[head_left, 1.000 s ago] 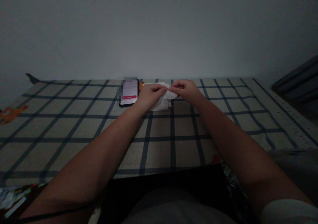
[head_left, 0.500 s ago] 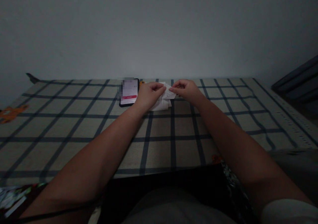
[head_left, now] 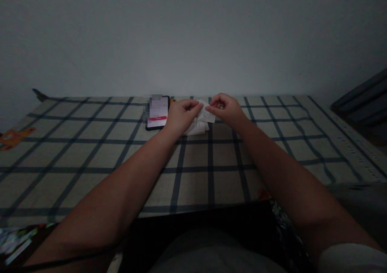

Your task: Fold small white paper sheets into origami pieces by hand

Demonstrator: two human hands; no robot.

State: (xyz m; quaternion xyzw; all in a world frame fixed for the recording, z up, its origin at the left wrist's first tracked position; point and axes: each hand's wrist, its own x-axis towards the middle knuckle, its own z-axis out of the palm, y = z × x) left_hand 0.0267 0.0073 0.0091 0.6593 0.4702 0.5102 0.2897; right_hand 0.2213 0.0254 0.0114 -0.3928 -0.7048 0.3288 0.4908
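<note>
Beyond the near stretch of checked cloth (head_left: 195, 188), the left hand (head_left: 180, 113) and right hand (head_left: 228, 109) each pinched white paper (head_left: 208, 115), right of the phone (head_left: 157, 112); it seemed light, limp, easily torn, best held by its edges.

The wall (head_left: 193, 39) stands behind the table (head_left: 193, 156). Toward the table's back edge lies the phone (head_left: 157, 111), with the left hand (head_left: 183, 113) just right of it, partly over the papers (head_left: 196, 129). The top sheet (head_left: 209, 116) overlaps those, between the fingertips of both hands; the right hand (head_left: 226, 108) is at its right. The person's torso (head_left: 217, 251) is before the near edge.
</note>
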